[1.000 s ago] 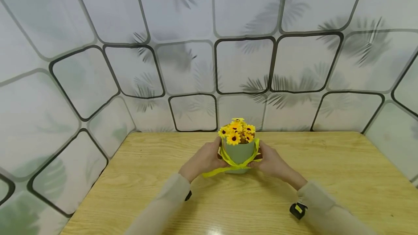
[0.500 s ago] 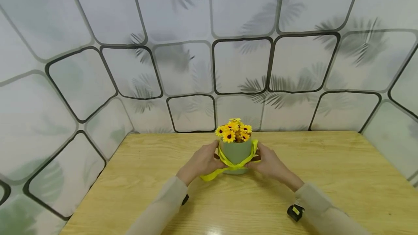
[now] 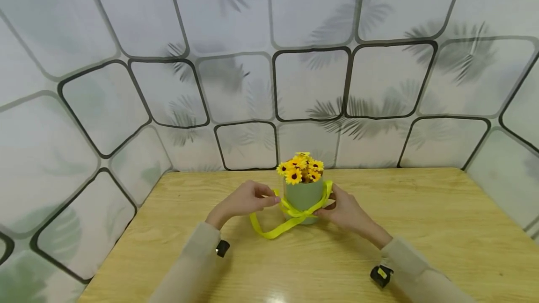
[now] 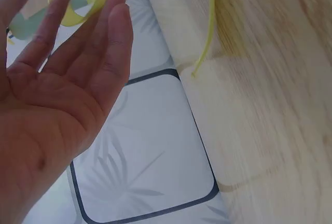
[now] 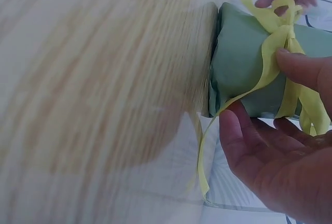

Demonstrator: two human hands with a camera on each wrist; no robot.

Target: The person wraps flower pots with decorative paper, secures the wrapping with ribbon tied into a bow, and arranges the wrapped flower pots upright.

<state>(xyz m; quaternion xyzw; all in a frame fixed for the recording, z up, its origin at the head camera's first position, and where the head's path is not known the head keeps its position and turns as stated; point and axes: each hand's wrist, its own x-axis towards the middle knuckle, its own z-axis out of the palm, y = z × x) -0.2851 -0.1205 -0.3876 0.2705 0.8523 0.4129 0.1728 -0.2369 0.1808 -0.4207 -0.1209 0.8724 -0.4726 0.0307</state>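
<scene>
A pale green pot [image 3: 302, 195] with yellow artificial sunflowers [image 3: 296, 168] stands upright at the far part of the table. A yellow ribbon [image 3: 269, 235] is tied in a bow around it, one long tail looping out to the left. My right hand [image 3: 348, 212] grips the pot's right side; in the right wrist view its thumb lies at the ribbon knot and its fingers curl beneath the green wrap [image 5: 238, 47]. Just left of the pot is my left hand [image 3: 246, 199], fingertips close to the ribbon. The left wrist view shows that palm [image 4: 57, 110] with fingers extended and loose.
The pot rests on a light wood-grain table [image 3: 202, 265]. Close behind the table's back edge rises a wall covering [image 3: 309, 83] with rounded squares and leaf prints, continuing along the left and right sides. A small black device [image 3: 382, 275] is at the right wrist.
My left hand has let go of the pot and moved away to the left. The ribbon's long tail now bows out wider on that side. My right hand keeps its hold.
</scene>
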